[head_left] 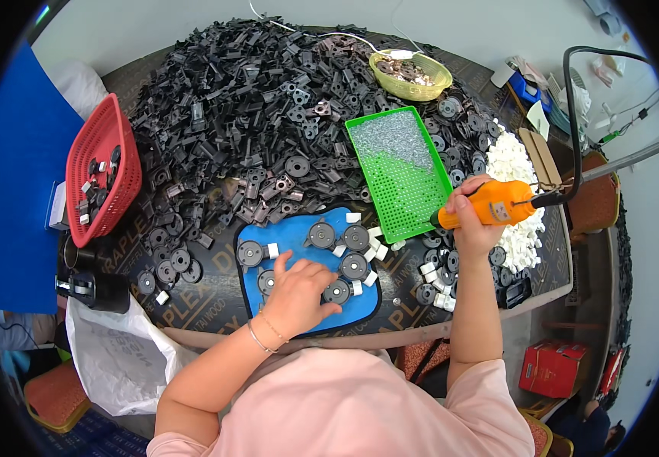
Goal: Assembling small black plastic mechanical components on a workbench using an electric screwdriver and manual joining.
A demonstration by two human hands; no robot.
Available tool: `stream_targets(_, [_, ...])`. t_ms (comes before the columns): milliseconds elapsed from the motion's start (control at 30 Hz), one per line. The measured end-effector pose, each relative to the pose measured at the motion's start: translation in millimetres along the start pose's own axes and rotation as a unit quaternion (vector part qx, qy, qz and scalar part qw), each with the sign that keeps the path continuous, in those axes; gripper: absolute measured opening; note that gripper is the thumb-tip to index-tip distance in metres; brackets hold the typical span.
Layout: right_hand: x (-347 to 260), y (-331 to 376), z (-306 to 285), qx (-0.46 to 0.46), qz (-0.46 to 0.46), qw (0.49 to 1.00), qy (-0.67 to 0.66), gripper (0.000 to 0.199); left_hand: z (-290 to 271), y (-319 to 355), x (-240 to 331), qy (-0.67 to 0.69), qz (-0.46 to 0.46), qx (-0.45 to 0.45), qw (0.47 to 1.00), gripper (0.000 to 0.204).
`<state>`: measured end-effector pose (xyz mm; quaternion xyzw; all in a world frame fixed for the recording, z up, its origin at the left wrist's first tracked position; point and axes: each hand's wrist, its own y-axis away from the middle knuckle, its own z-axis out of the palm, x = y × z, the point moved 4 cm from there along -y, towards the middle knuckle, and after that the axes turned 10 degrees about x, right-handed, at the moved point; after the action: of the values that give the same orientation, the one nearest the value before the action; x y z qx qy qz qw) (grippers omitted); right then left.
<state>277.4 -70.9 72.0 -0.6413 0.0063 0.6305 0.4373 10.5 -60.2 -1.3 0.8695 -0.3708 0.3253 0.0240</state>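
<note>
My right hand (476, 227) grips an orange electric screwdriver (501, 202), its dark tip aimed left at the lower right edge of a green tray (399, 207). Small silvery screws (392, 135) fill the tray's far part. Palm down over a blue mat (287, 230), my left hand (297, 293) has its fingers apart, close to a black round wheel (266, 282) that it partly covers. Whether the fingertips touch that wheel, I cannot tell. Several more wheels, such as one at the mat's far side (320, 235), lie there with small white blocks (272, 250).
A large heap of black plastic parts (223, 114) covers the table's back. Right of the tray lies a pile of white blocks (516, 171). A red basket (127, 183) stands left, a yellow basket (421, 93) at the back. The screwdriver's black cable (569, 99) loops upward on the right.
</note>
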Motion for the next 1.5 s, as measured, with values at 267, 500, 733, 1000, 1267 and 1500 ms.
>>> stream_targets(267, [-42, 10, 17, -0.004, -0.013, 0.995, -0.094, 0.02, 1, 0, 2, -0.009, 0.014, 0.016, 1.0, 0.044])
stream_targets(500, [-56, 80, 72, -0.234, 0.101, 0.963, -0.086, 0.023, 1, 1, 2, -0.01, 0.017, 0.024, 1.0, 0.043])
stream_targets(733, [-58, 89, 89, -0.276, 0.121, 0.951, -0.066, 0.02, 3, 1, 1, -0.027, 0.022, 0.027, 0.999, 0.042])
stream_targets(1000, [-59, 91, 97, -0.288, 0.086, 0.952, -0.059, 0.021, 4, 1, -1, -0.031, 0.023, 0.03, 0.999, 0.039])
stream_targets(1267, [-55, 84, 99, -0.327, 0.059, 0.938, -0.098, 0.023, 6, -2, 1, -0.02, 0.022, 0.014, 0.999, 0.037])
stream_targets(1500, [-53, 18, 39, -0.12, -0.032, 0.979, -0.159, 0.02, -2, -1, 9, -0.046, 0.025, 0.006, 0.999, 0.043])
